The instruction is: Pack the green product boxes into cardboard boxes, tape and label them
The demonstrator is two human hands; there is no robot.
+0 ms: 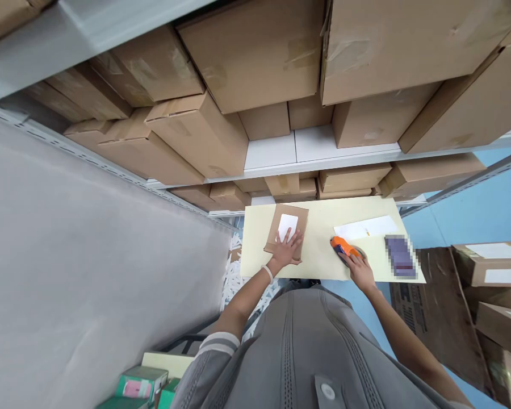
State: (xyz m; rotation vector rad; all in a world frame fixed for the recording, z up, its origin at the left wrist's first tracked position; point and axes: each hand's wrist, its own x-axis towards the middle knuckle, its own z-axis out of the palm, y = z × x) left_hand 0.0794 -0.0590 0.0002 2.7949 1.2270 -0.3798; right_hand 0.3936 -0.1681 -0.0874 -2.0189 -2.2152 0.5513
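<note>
My left hand lies with spread fingers on a small flat cardboard box, which rests on a pale yellow table. A white label on the box top is partly under those fingers. To the right, my right hand has its fingers closed over an orange and dark-blue hand tool that looks like a tape dispenser. The tool is on or just above the table, and its near end is covered by my hand.
Behind the table stands a shelf rack packed with cardboard boxes. White sheets and a blurred purple item lie at the table's right. More boxes are stacked on the right; a grey wall borders the left.
</note>
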